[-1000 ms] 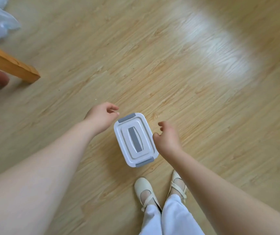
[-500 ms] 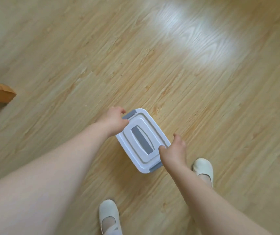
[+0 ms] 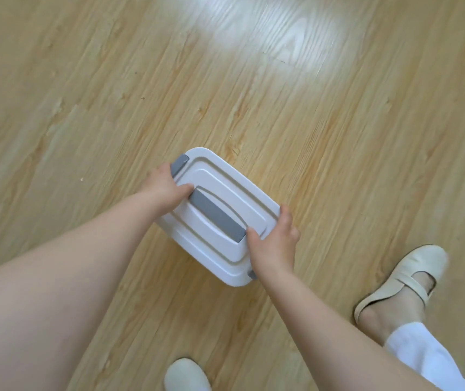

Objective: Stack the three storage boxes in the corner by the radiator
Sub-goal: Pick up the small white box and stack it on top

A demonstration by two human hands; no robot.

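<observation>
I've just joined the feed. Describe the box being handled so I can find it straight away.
On the pale wood floor, look near the middle of the view, just ahead of the cream shoes. The box sits between the left hand and right hand, each at one short end. It is the only white thing with a ridged lid, a grey handle down its centre and a grey clip.

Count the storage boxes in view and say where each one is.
1: a white plastic storage box with a grey lid handle, gripped at its ends by the left hand and right hand above the wooden floor. Others lie out of frame.
</observation>
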